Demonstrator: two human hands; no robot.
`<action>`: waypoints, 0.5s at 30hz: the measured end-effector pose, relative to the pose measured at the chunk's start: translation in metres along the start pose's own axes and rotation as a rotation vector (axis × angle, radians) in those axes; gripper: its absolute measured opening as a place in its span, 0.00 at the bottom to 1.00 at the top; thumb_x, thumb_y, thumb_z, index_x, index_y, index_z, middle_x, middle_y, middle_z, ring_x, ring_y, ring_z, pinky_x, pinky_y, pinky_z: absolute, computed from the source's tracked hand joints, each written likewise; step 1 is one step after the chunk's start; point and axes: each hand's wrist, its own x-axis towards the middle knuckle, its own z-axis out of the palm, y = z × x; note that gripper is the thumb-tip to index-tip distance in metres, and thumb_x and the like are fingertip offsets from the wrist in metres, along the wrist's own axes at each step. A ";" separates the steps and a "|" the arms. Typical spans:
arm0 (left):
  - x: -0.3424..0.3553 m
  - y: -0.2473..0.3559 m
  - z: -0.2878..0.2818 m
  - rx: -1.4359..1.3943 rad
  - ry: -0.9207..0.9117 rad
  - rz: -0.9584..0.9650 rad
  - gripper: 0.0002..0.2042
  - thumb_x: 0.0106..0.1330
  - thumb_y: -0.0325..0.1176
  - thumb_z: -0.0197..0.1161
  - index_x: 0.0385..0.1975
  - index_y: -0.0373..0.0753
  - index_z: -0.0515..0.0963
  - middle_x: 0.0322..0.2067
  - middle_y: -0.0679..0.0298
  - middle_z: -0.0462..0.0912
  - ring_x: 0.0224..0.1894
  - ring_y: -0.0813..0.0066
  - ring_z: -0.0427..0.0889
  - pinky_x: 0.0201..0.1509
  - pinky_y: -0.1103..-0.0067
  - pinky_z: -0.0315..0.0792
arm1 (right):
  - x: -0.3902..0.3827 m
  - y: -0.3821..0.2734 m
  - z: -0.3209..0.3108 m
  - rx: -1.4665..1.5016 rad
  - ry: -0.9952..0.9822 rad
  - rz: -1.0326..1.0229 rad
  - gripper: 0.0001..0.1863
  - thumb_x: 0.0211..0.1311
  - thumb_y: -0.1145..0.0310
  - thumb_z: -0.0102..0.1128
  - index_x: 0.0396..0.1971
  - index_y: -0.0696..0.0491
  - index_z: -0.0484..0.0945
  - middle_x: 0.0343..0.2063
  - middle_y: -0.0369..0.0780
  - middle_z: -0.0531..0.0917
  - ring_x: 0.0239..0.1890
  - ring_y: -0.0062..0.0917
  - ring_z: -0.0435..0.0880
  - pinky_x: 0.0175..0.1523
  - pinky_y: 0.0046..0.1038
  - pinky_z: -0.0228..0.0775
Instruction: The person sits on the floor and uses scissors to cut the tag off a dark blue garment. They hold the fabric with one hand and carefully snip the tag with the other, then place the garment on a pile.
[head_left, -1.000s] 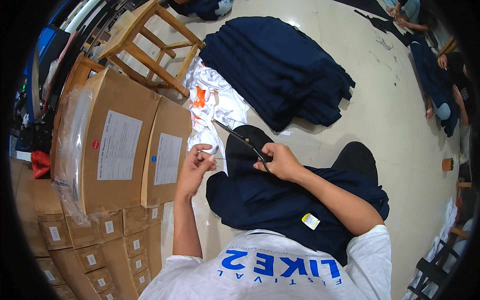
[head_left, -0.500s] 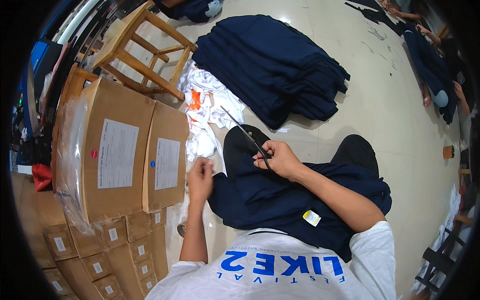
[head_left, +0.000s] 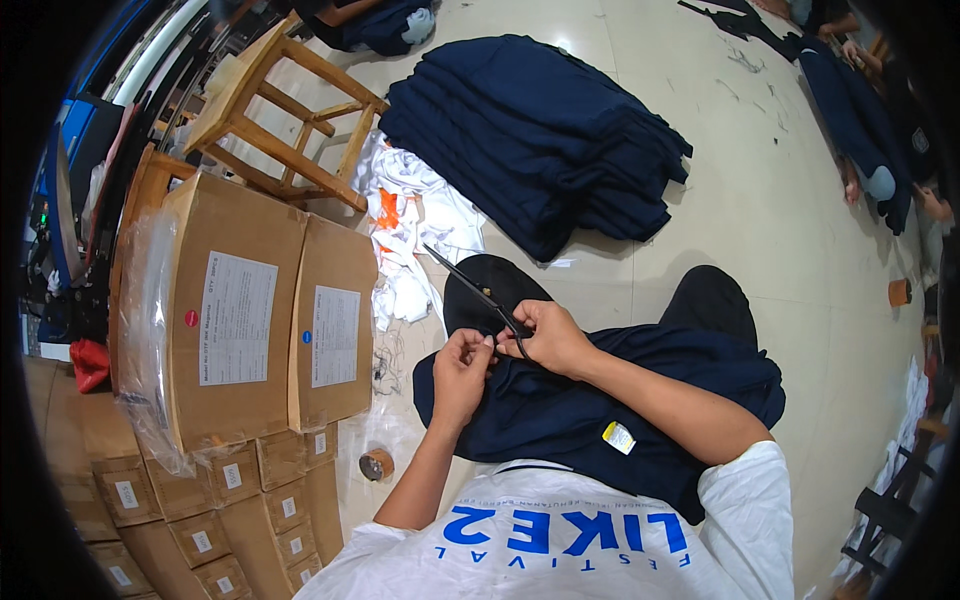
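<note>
My right hand [head_left: 548,338] is closed around the handles of a pair of black scissors [head_left: 468,280]. Their long blades point up and to the left, over my knee. Close beside it, my left hand [head_left: 464,372] has its thumb and fingers pinched together near the scissor handles. What lies in that pinch is too small to make out. Under both hands a dark navy garment [head_left: 560,410] is spread across my lap, with a small white and yellow label [head_left: 619,437] showing on it.
A big pile of navy garments [head_left: 540,130] lies on the floor ahead. White cloth [head_left: 410,230] with orange patches sits left of it, near a wooden stool [head_left: 290,110]. Cardboard boxes [head_left: 235,400] stack up at my left, beside a tape roll [head_left: 376,464]. Other people handle navy cloth [head_left: 845,125] at far right.
My left hand has moved right and forward, from beside the boxes to next to my right hand, and now pinches. The scissors, still in my right hand, have shifted slightly down and left.
</note>
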 end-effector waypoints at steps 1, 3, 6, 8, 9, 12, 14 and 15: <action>-0.002 -0.001 0.000 -0.003 0.016 0.017 0.07 0.76 0.34 0.66 0.41 0.38 0.78 0.32 0.70 0.83 0.34 0.84 0.82 0.35 0.86 0.72 | 0.000 -0.001 0.001 -0.017 0.011 -0.016 0.15 0.54 0.69 0.81 0.33 0.59 0.81 0.28 0.39 0.89 0.31 0.19 0.86 0.37 0.25 0.75; -0.005 0.001 0.001 -0.004 0.048 0.047 0.07 0.76 0.34 0.66 0.40 0.38 0.78 0.31 0.70 0.81 0.33 0.85 0.81 0.36 0.86 0.73 | -0.002 -0.004 0.002 -0.024 0.024 -0.038 0.16 0.53 0.67 0.81 0.33 0.59 0.81 0.28 0.40 0.89 0.31 0.21 0.86 0.38 0.27 0.76; -0.009 0.006 0.005 -0.030 0.088 0.089 0.07 0.77 0.33 0.65 0.39 0.38 0.77 0.31 0.71 0.80 0.33 0.85 0.80 0.41 0.85 0.76 | -0.004 -0.003 0.002 -0.016 0.015 -0.061 0.15 0.54 0.69 0.80 0.33 0.58 0.81 0.28 0.40 0.89 0.31 0.20 0.86 0.39 0.27 0.75; -0.011 0.005 0.009 -0.098 0.100 0.113 0.07 0.78 0.33 0.64 0.39 0.38 0.76 0.32 0.71 0.80 0.33 0.85 0.80 0.44 0.84 0.78 | -0.002 -0.002 0.003 -0.043 -0.016 -0.064 0.12 0.57 0.73 0.77 0.34 0.58 0.79 0.29 0.38 0.89 0.33 0.16 0.84 0.40 0.23 0.75; -0.013 0.002 0.012 -0.149 0.128 0.130 0.06 0.78 0.32 0.63 0.39 0.39 0.75 0.32 0.71 0.80 0.34 0.84 0.80 0.45 0.83 0.78 | -0.001 -0.002 0.003 -0.089 -0.002 -0.079 0.12 0.57 0.74 0.76 0.34 0.58 0.79 0.30 0.39 0.89 0.33 0.17 0.84 0.40 0.24 0.75; -0.016 -0.008 0.015 -0.305 0.192 0.150 0.04 0.80 0.30 0.59 0.41 0.40 0.73 0.34 0.69 0.80 0.35 0.83 0.81 0.46 0.82 0.79 | 0.003 -0.006 0.004 -0.190 0.048 -0.115 0.11 0.55 0.75 0.74 0.34 0.58 0.79 0.30 0.44 0.88 0.33 0.28 0.86 0.40 0.30 0.75; -0.019 -0.010 0.014 -0.412 0.211 0.125 0.02 0.80 0.28 0.57 0.43 0.40 0.72 0.34 0.68 0.80 0.36 0.82 0.82 0.44 0.82 0.79 | 0.005 -0.011 0.004 -0.208 0.093 -0.129 0.11 0.53 0.74 0.74 0.34 0.59 0.80 0.29 0.51 0.87 0.35 0.47 0.88 0.41 0.39 0.76; -0.019 -0.011 0.009 -0.451 0.168 0.067 0.01 0.80 0.28 0.56 0.45 0.41 0.71 0.34 0.68 0.80 0.36 0.82 0.82 0.44 0.82 0.79 | 0.007 -0.015 0.002 -0.217 0.094 -0.144 0.12 0.54 0.75 0.73 0.35 0.59 0.79 0.29 0.51 0.87 0.35 0.46 0.88 0.41 0.39 0.76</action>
